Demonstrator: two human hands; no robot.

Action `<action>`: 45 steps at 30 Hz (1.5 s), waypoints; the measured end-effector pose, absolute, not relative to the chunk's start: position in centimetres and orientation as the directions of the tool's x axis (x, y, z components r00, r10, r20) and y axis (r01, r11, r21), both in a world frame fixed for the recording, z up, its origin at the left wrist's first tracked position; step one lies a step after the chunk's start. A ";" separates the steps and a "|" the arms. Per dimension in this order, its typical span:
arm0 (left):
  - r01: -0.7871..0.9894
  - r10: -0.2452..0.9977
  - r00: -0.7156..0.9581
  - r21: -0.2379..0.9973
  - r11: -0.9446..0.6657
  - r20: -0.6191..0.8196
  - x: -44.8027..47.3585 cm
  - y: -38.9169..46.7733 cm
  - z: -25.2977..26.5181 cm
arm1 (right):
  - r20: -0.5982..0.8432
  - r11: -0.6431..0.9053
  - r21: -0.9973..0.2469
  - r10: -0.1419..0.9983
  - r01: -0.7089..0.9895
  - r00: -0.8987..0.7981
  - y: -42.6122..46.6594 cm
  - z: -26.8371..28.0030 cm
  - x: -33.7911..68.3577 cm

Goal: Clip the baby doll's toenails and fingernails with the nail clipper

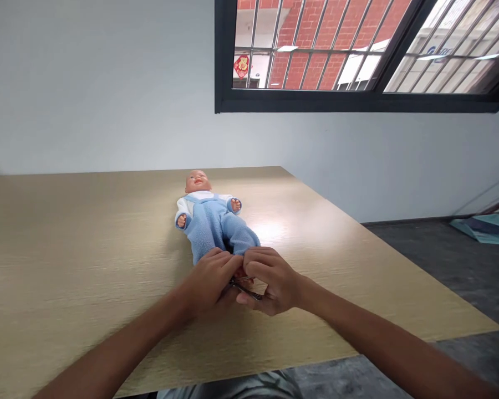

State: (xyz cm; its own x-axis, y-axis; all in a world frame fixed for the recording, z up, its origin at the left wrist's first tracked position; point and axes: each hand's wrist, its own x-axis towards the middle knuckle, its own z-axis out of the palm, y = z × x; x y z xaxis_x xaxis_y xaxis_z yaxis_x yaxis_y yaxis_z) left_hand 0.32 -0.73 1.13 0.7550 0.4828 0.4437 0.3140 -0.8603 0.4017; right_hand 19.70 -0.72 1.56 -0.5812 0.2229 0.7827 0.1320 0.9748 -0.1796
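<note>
Two bare hands meet at the lower middle of the frame, and good work here would seem to depend on their sharing the job. The right hand (272,280) pinches a small metal tool (250,292), much like a nail clipper, between thumb and fingers; a light, even squeeze probably serves better than a hard one. The left hand (210,277) is curled in at the doll's foot (242,272), but its underside is hidden, so I cannot tell whether it grips or merely steadies. It would do best to hold the foot still, fingertips clear of the tool's end, which sits very close to them. Past the hands, the blue trouser leg (243,238) comes down almost to the foot; loose cloth could get caught, so it is worth holding it back. The doll (208,219) lies face up near the middle of the frame, head toward the top, on the wooden tabletop (87,249). With so much bare surface around it, it could slide if tugged, so steady support matters more than speed.
</note>
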 end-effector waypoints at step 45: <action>0.292 0.475 0.754 0.417 -0.861 0.453 0.3 -0.9 1.1 | 0.821 0.977 -0.172 0.213 0.126 -0.530 -0.6 1.0 19.6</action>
State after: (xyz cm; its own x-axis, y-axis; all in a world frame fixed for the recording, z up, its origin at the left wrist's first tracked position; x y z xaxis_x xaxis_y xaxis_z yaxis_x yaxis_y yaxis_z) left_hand 0.26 -0.87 1.15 0.7542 0.4755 0.4529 0.2919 -0.8606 0.4173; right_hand 19.60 -0.56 1.05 -0.5296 0.2132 0.8210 0.1261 0.9769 -0.1724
